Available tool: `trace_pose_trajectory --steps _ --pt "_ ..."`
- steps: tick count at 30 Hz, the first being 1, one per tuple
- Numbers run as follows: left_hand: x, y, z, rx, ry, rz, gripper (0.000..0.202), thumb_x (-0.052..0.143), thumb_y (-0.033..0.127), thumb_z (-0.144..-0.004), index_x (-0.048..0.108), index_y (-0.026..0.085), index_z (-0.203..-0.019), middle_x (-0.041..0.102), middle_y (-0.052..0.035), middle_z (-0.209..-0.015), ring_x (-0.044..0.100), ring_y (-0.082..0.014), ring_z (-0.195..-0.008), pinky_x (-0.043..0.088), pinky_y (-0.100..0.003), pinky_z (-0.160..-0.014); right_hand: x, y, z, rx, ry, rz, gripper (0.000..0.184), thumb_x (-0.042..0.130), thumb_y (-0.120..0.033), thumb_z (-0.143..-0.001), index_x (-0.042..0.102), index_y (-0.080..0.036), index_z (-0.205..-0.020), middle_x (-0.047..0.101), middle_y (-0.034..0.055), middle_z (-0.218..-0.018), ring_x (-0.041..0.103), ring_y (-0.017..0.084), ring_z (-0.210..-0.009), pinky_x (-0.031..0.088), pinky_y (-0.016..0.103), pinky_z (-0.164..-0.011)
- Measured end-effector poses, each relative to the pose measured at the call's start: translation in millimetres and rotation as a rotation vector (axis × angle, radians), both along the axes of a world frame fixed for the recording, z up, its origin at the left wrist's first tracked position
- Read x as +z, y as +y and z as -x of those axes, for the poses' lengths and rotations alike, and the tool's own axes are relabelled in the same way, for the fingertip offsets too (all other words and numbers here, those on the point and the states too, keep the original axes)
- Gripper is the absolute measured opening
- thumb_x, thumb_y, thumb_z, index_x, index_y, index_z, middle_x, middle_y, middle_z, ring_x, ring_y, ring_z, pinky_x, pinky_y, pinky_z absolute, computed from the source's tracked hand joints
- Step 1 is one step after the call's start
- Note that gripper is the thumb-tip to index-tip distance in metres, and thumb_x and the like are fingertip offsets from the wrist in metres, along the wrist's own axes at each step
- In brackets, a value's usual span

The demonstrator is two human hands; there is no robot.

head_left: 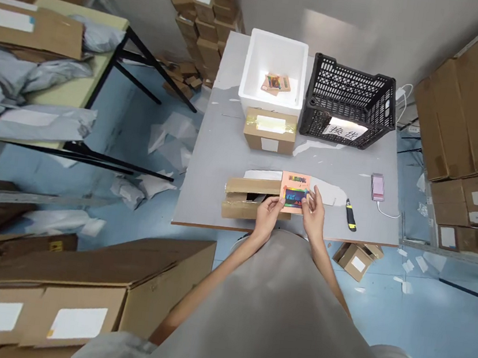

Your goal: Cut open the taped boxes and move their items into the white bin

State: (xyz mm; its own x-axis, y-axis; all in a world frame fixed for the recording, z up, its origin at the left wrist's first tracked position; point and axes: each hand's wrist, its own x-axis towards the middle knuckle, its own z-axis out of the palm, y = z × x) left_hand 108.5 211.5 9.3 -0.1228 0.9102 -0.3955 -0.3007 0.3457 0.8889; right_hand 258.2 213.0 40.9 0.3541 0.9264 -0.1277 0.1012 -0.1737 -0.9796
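Both hands hold a small orange packet [294, 190] with a colourful picture on it, just above the near edge of the grey table [219, 159]. My left hand [268, 213] pinches its lower left corner. My right hand [314, 210] grips its right side with curled fingers. Directly left of the packet lies an opened cardboard box [245, 198] with its flaps spread.
A sealed cardboard box [270, 130] stands mid-table before a white foam bin [274, 67] holding similar packets. A black plastic crate [349, 101] sits at the back right. A utility knife [350, 215] and a pink phone [378, 187] lie to the right. Cartons crowd the floor and sides.
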Motion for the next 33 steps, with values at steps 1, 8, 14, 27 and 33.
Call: trace_pose_trajectory --steps 1,8,14,27,33 --pt "-0.7 -1 -3 0.019 0.006 -0.004 0.062 0.092 0.075 -0.079 0.080 0.020 -0.104 0.085 -0.0114 -0.107 0.079 -0.0263 -0.102 0.063 -0.040 -0.094 -1.8 0 -3 0.009 -0.059 -0.006 0.076 0.075 -0.068 -0.096 0.070 -0.020 -0.155 0.073 0.0193 -0.157 0.070 0.033 -0.145 0.054 0.053 -0.126" --pt "5.0 -13 -30 0.070 0.125 -0.158 0.052 0.091 0.068 -0.085 0.082 0.020 -0.104 0.085 -0.0114 -0.110 0.082 -0.0275 -0.104 0.066 -0.046 -0.103 0.4 -7 -4 0.227 -0.070 0.037 0.060 0.082 -0.061 -0.094 0.080 -0.023 -0.142 0.083 0.0136 -0.143 0.079 0.033 -0.130 0.062 0.051 -0.118" --pt "10.5 -29 -43 -0.063 0.424 -0.365 0.032 0.078 0.050 -0.101 0.089 0.024 -0.117 0.084 -0.0130 -0.129 0.079 -0.0302 -0.125 0.060 -0.051 -0.120 -5.9 0 -18 0.209 0.087 0.037 0.046 0.077 -0.058 -0.095 0.084 -0.022 -0.122 0.089 0.0096 -0.117 0.085 0.030 -0.108 0.070 0.045 -0.099" --pt "-9.1 -26 -32 0.075 -0.018 0.030 0.062 0.095 0.074 -0.077 0.088 0.020 -0.107 0.085 -0.0115 -0.108 0.074 -0.0193 -0.086 0.064 -0.034 -0.082 -15.9 1 -49 0.173 0.316 0.017 0.058 0.084 -0.066 -0.087 0.082 -0.018 -0.121 0.088 0.0163 -0.127 0.084 0.035 -0.120 0.067 0.057 -0.110" --pt "8.3 -25 -41 0.144 0.273 -0.148 0.055 0.086 0.074 -0.090 0.088 0.021 -0.105 0.085 -0.0106 -0.106 0.076 -0.0244 -0.095 0.061 -0.038 -0.091 -3.2 -9 -40 0.041 0.167 -0.023 0.062 0.080 -0.065 -0.093 0.083 -0.019 -0.133 0.080 0.0176 -0.148 0.077 0.035 -0.139 0.060 0.056 -0.124"
